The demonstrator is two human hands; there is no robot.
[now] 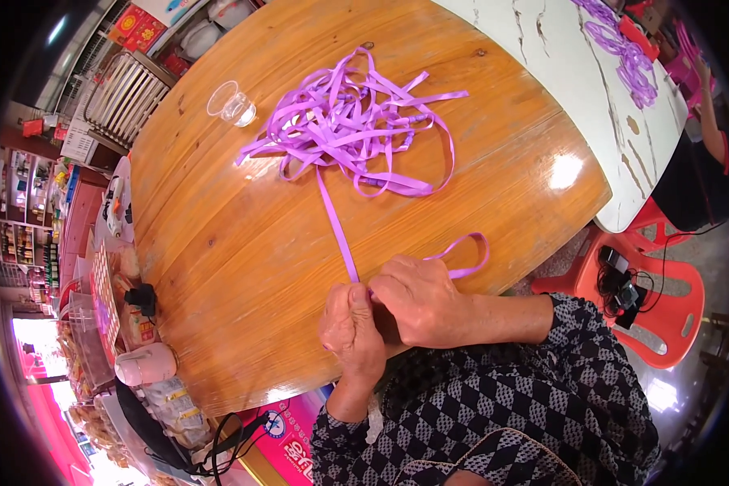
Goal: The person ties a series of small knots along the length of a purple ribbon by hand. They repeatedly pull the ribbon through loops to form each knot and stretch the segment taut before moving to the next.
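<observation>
Wooden table (243, 243), ribbon work near its front edge.
We had both hands side by side, our left hand (351, 328) and right hand (417, 298) with fingers pinched on one purple ribbon (338, 231) running from the pile (352, 125); we judged we were mid-fold, needing a steady grip next.

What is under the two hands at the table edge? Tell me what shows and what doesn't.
A purple ribbon runs from the pile and goes in under the left hand and right hand; a loop comes out beyond the right hand. The stretch beneath the fingers is covered.
</observation>
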